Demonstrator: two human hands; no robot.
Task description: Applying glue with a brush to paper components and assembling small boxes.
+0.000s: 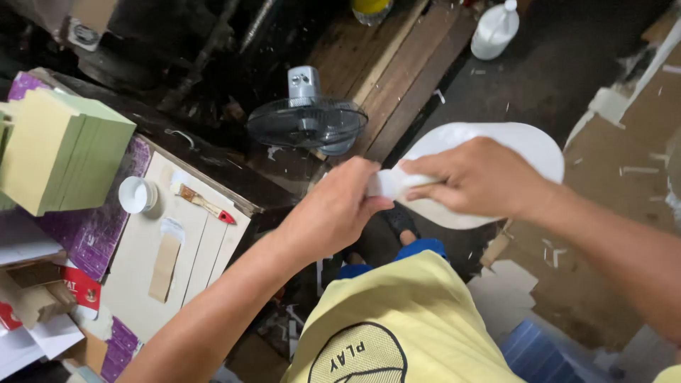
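Both hands meet on a white plastic jug's neck, above the lap.

The left hand (333, 209) closes its fingers around the neck end; the jug (496, 152) runs toward two o'clock under the right hand (475, 177), whose fingers press together across its near shoulder.

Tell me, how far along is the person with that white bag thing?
Done: a stack of green-edged cardboard pieces sits at the bench's far left. On the pale board lie a small brush with a red handle and a little white round cup, both untouched. In hand: the left hand and right hand both grip the neck of a white bulging bag. What is left cannot be told.
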